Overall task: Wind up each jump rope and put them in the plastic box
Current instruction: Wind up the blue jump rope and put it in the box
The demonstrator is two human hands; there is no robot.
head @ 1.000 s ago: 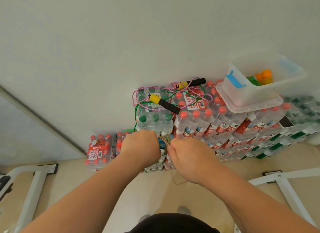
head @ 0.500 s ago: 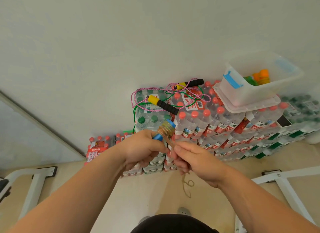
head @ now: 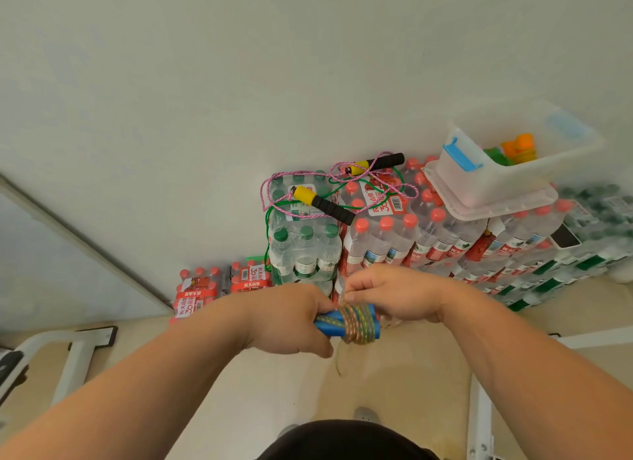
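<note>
A pale wall (head: 239, 82) fills the view from 9 through 12 to 3 o'clock. Against it, stacked bottled-water packs (head: 383, 240) run from the centre out to 3 o'clock. On the top packs at 2 o'clock stands the clear plastic box (head: 496, 182), resting on its lid (head: 507, 207), with orange and green handles inside. Just beside the box, at 12 to 1 o'clock, a pink rope (head: 322, 202) with yellow-and-black handles lies loose and tangled with a green rope (head: 267, 233), which hangs over the pack's edge. Just below centre, at 6 o'clock, the left hand (head: 287, 319) has its fingers curled round a pair of blue handles (head: 329, 324). The right hand (head: 394, 295) touches them, thumb and fingertips pinched together on the multicoloured cord (head: 358, 322) coiled around them; a short tail dangles underneath.
</note>
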